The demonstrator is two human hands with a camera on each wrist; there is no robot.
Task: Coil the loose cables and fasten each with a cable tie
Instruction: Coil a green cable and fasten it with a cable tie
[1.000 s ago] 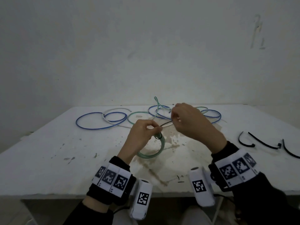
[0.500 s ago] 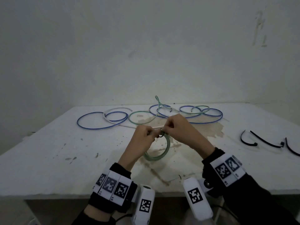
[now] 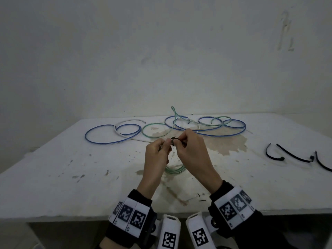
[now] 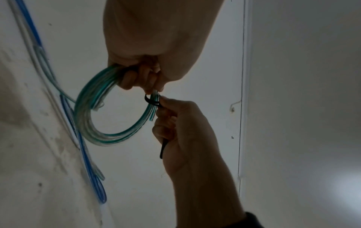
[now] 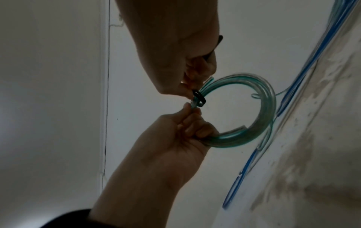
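Note:
A coil of green-and-clear cable (image 4: 91,123) hangs above the table, held at its top in my left hand (image 3: 166,143), whose fingers curl round the bundle (image 5: 263,108). A black cable tie (image 4: 151,101) is looped round the coil strands beside my left fingertips. My right hand (image 3: 179,141) pinches the tie (image 5: 199,98) at the loop, and the tie's tail (image 4: 163,148) runs through its curled fingers. In the head view the tie (image 3: 173,141) shows between both hands, and only the coil's lower arc (image 3: 175,170) shows below them.
Loose blue cables (image 3: 111,136), a green cable (image 3: 156,131) and a white cable (image 3: 125,122) lie tangled across the far half of the white table (image 3: 53,177). Several spare black cable ties (image 3: 291,155) lie at the right. A brown stain (image 3: 224,144) marks the middle.
My right hand has moved left to meet the left hand at the tie. Both hands rose slightly, and the coil now hangs mostly hidden behind them.

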